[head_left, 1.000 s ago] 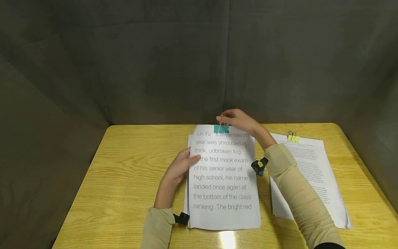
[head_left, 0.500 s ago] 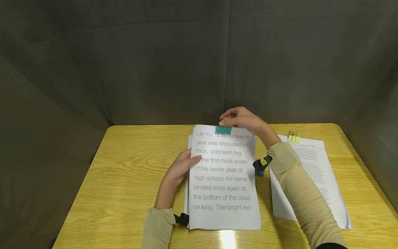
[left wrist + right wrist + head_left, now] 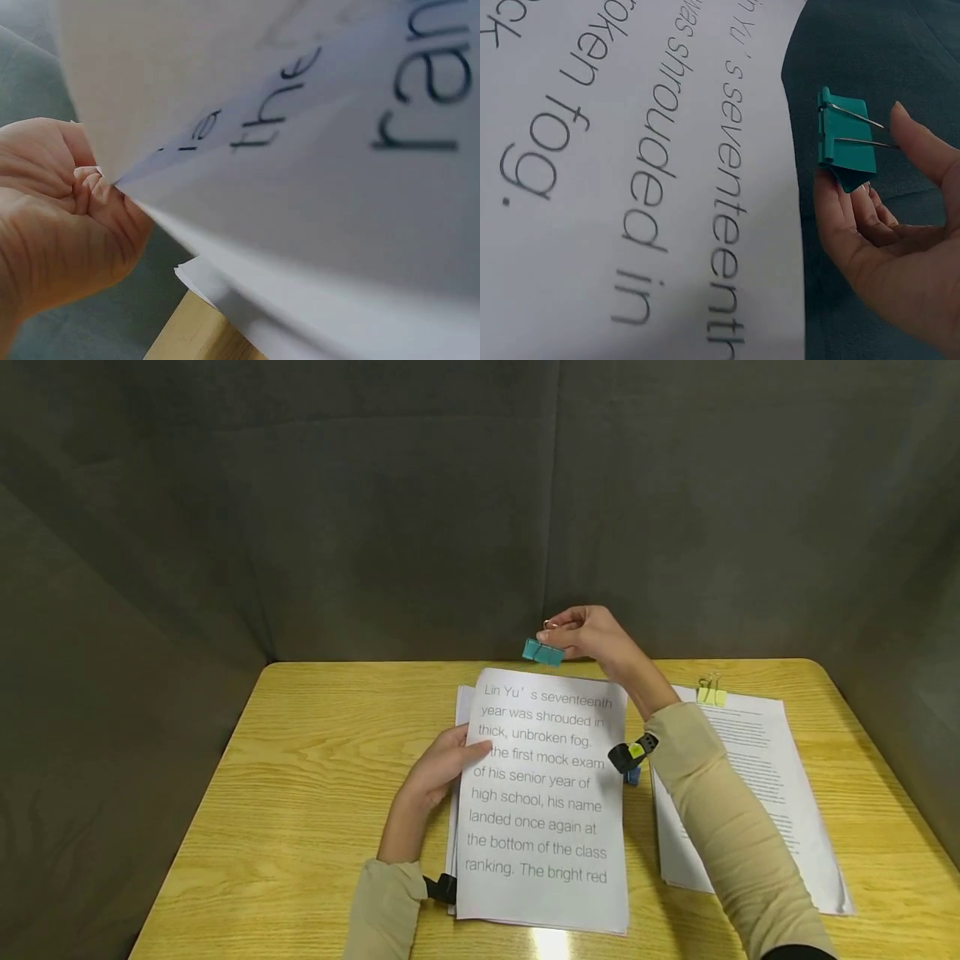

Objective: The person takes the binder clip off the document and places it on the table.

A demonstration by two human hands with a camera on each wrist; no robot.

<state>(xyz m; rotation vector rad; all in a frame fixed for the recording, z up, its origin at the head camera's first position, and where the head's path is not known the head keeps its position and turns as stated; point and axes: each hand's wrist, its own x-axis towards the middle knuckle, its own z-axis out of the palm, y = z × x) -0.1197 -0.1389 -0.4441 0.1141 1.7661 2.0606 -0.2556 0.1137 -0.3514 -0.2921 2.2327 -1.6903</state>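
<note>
My right hand (image 3: 592,635) holds a teal binder clip (image 3: 543,652) by its wire handles, just beyond the top edge of the front papers. In the right wrist view the clip (image 3: 846,139) stands apart from the sheet, thumb at the wire handles and fingers behind it. My left hand (image 3: 442,764) grips the left edge of a stack of large-print papers (image 3: 543,818), thumb on the front and the other fingers behind. In the left wrist view the sheet (image 3: 315,195) bends away from the left hand (image 3: 67,217).
More sheets (image 3: 463,697) show behind the held stack at its left. On the right lies another printed stack (image 3: 772,793) with a yellow binder clip (image 3: 711,696) on its top edge. A blue clip (image 3: 632,776) peeks out near the right wrist. Dark cloth (image 3: 405,527) hangs behind the table (image 3: 315,760).
The teal clip has come off the top edge of the papers, drawn up and away by my right hand. The papers have lowered slightly; my left hand keeps its grip.
</note>
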